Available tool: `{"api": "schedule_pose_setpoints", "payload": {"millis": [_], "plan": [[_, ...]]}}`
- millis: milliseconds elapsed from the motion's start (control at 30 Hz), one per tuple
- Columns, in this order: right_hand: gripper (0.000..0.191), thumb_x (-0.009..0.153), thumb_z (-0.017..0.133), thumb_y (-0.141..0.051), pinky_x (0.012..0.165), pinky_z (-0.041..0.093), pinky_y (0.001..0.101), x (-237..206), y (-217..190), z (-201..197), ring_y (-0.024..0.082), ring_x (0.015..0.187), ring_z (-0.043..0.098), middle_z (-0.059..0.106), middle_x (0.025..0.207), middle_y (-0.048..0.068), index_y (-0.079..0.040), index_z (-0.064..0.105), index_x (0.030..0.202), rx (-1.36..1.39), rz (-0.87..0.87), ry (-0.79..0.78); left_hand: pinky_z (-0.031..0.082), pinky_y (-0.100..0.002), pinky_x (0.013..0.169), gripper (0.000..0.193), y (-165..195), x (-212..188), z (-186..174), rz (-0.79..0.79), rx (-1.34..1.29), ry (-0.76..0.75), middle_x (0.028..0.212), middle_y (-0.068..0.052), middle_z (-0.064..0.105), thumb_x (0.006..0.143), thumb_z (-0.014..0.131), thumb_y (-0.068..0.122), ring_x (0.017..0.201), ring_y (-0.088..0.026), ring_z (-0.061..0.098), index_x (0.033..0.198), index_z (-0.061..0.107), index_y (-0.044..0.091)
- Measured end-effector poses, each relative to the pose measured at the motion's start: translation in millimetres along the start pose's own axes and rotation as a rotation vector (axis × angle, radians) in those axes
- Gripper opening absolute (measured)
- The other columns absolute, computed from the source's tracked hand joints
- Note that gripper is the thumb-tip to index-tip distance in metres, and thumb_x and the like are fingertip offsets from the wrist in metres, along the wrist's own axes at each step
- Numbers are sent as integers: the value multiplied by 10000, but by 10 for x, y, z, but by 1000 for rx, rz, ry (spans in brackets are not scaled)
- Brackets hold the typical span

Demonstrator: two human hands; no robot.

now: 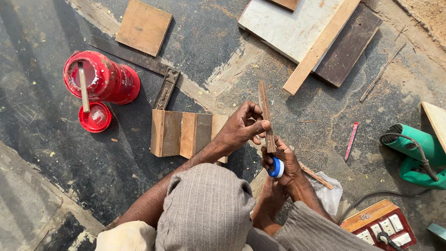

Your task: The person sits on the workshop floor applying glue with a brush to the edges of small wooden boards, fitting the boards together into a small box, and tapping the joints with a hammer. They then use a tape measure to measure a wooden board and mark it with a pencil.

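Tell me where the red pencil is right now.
In the head view, the red pencil lies on the ground at right, between the person's right hand and the green power tool.

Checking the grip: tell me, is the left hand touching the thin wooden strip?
Touching. The head view shows the left hand with its fingers pinching the thin wooden strip.

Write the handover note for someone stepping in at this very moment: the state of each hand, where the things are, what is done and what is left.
Left hand: pinching a narrow wooden strip, held upright.
Right hand: gripping the strip's lower end together with a small blue-and-white container.
Nearby: panel of joined wooden slats on the ground beside the left hand; red can with a stick in it, its lid alongside.
Done: strip picked up and held.
Left: whether anything is applied to the strip cannot be told.
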State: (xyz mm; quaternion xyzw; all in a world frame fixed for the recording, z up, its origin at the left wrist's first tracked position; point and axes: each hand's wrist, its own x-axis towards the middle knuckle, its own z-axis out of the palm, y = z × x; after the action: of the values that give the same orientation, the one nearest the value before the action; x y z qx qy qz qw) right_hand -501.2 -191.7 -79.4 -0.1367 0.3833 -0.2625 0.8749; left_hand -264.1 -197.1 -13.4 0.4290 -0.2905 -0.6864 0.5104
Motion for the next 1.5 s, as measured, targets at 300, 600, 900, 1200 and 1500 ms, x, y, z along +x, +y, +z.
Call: {"api": "schedule_pose_setpoints", "payload": {"millis": [300, 600, 900, 1200, 1500], "plan": [[464, 994, 741, -152, 654, 506, 262, -147, -180, 111, 104, 747, 590, 662, 980, 111, 14, 575, 1395, -464, -515, 252, 661, -423, 786, 552, -57, 72, -297, -213, 105, 252, 1095, -153, 597, 968, 521, 363, 926, -211, 674, 1424, 417, 70], [473, 856, 850, -253, 765, 588, 264, -461, -472, 1048, 113, 909, 690, 732, 1144, 122, -26, 690, 1239, -1186, -1052, 37, 550, -359, 813, 613, -718, 361, 19, -143, -238, 176, 1026, -78, 647, 1051, 357, 574, 923, -168, 615, 1258, 574, 39], [366, 830, 881, -234, 758, 593, 273, -420, -421, 1134, 153, 914, 711, 729, 1086, 128, -29, 702, 1074, -1189, -1063, 52, 500, -332, 673, 663, -881, 245, 11, -231, -198, 199, 879, -43, 566, 1017, 367, 677, 798, -144, 548, 1126, 585, 60], [379, 848, 877, -232, 857, 597, 301, -427, -420, 1107, 199, 1023, 718, 721, 1123, 134, -23, 701, 1111, -1188, -1088, 53, 520, -342, 693, 718, -900, 264, 21, -256, -187, 181, 899, -70, 574, 1002, 372, 707, 837, -151, 563, 1154, 575, 35], [442, 942, 755, -217, 748, 590, 249, -475, -432, 1020, 114, 885, 689, 717, 1120, 132, 12, 617, 1293, -1099, -929, 93, 530, -359, 872, 605, -901, 283, -25, -120, -231, 274, 1070, -73, 632, 1059, 372, 559, 979, -154, 598, 1287, 539, 25]]}}
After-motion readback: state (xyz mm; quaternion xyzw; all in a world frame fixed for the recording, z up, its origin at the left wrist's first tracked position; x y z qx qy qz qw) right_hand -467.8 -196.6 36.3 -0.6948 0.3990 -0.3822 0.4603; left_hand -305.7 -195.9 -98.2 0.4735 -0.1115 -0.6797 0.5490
